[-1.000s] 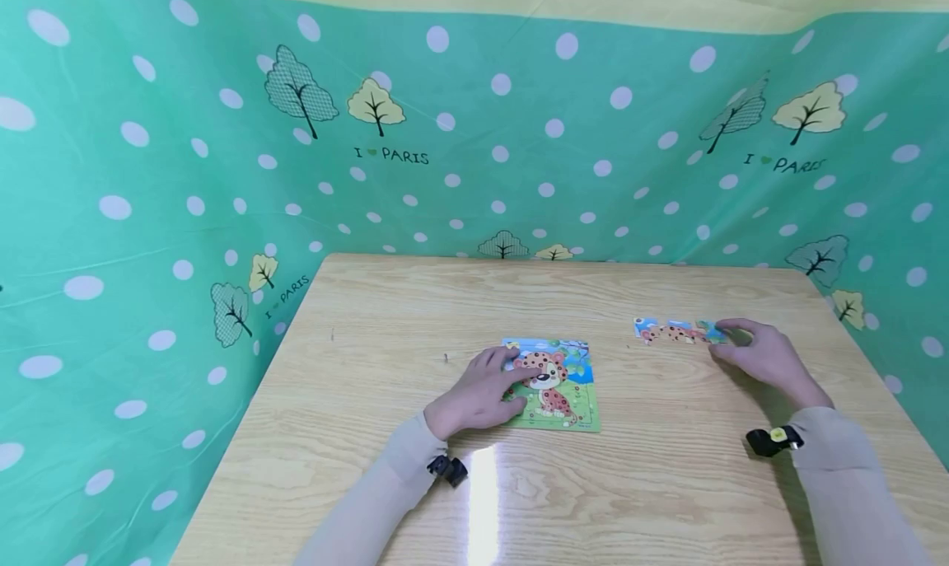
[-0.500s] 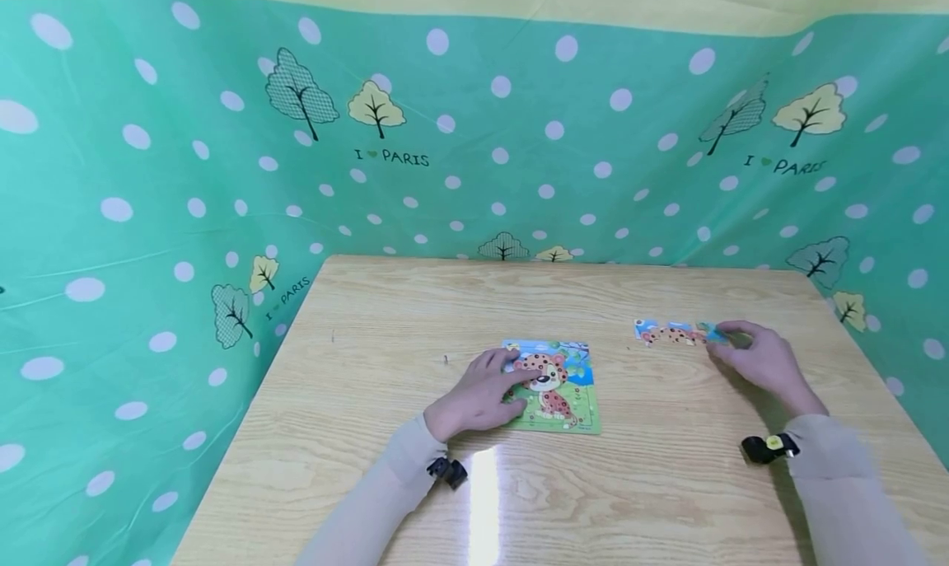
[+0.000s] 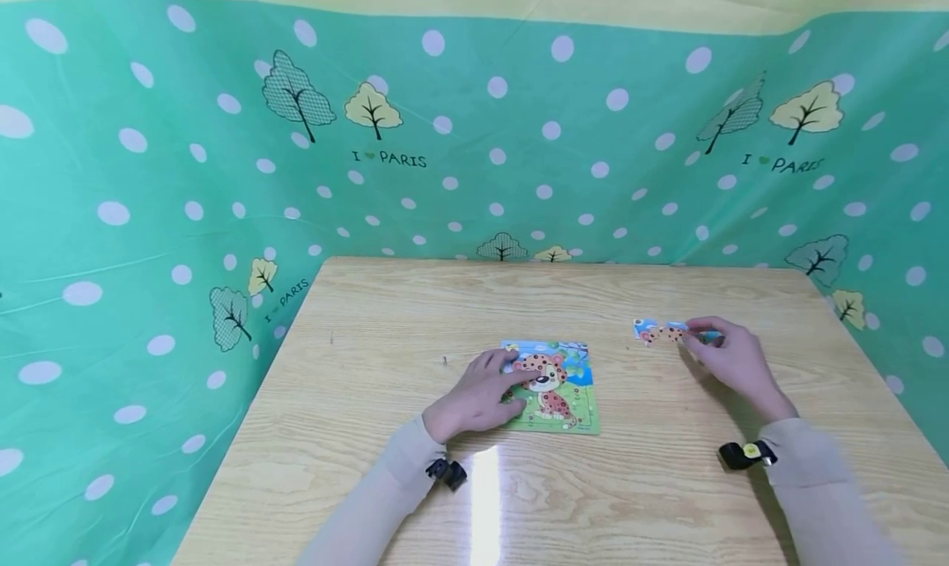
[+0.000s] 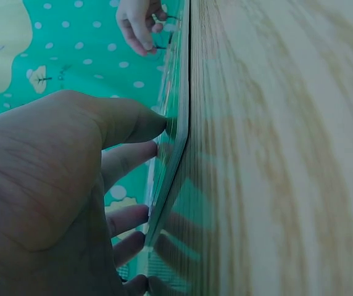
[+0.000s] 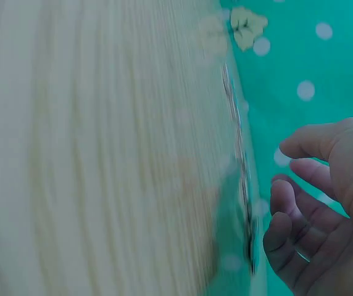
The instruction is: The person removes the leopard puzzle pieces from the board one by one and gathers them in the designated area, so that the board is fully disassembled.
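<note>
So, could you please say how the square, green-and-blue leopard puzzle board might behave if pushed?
The puzzle board would probably stay stiff, as its edges look straight in the left wrist view. It may slide readily, since the pale wood-grain table looks smooth and glossy. Thin and flat, it seems unlikely to roll or tip.
</note>
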Motion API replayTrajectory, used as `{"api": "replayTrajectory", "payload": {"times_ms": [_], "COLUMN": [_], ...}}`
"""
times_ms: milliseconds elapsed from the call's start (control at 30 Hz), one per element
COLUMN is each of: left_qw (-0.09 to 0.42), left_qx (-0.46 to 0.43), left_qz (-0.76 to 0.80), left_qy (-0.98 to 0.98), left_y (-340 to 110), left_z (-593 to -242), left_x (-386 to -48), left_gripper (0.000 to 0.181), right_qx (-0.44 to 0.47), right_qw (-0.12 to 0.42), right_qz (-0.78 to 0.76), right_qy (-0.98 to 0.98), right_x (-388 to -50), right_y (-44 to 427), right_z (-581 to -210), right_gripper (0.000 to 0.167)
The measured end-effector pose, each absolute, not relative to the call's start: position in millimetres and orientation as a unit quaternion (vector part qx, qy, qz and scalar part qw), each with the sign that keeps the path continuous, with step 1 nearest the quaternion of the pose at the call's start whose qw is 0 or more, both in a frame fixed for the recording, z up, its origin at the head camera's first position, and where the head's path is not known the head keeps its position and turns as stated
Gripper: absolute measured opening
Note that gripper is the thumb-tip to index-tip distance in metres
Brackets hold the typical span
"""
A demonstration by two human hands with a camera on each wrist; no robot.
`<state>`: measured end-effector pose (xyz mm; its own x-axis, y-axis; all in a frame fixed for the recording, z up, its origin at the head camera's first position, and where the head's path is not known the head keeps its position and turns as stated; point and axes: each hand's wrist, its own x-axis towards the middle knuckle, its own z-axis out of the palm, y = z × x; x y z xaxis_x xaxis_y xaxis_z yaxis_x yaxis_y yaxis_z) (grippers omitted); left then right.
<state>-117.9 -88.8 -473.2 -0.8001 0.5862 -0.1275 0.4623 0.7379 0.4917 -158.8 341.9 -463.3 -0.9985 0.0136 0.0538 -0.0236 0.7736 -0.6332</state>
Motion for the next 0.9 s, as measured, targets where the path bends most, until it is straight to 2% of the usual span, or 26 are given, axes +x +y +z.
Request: {"api": "replayTrajectory", "payload": {"times_ms": [433,667,900], "left_qw": [0.128,0.128,0.130], "left_qx": [0.293,0.296,0.292], "left_qz": [0.226,0.226,0.222], "left_qy": [0.920,0.919,0.921], "left_y": [-89.1,-90.5,-89.4], "left_z": [-474.5,-473.6,-475.7], "left_x": [-118.5,-118.7,-119.1], "left_gripper": [0.053,0.052,0.054], "right_qx": [0.064,0.059,0.072], "right_qw": [0.035,-0.014,-0.043], "right_qz": [0.388,0.443,0.467], "right_qy": [-0.919,-0.894,-0.880], "right_x": [-154.8,-147.7,-147.5], "right_y": [287.9,253.1,221.0], "right_z": [-468.9,-466.7,-468.2], "right_gripper": [0.031,0.034,0.030]}}
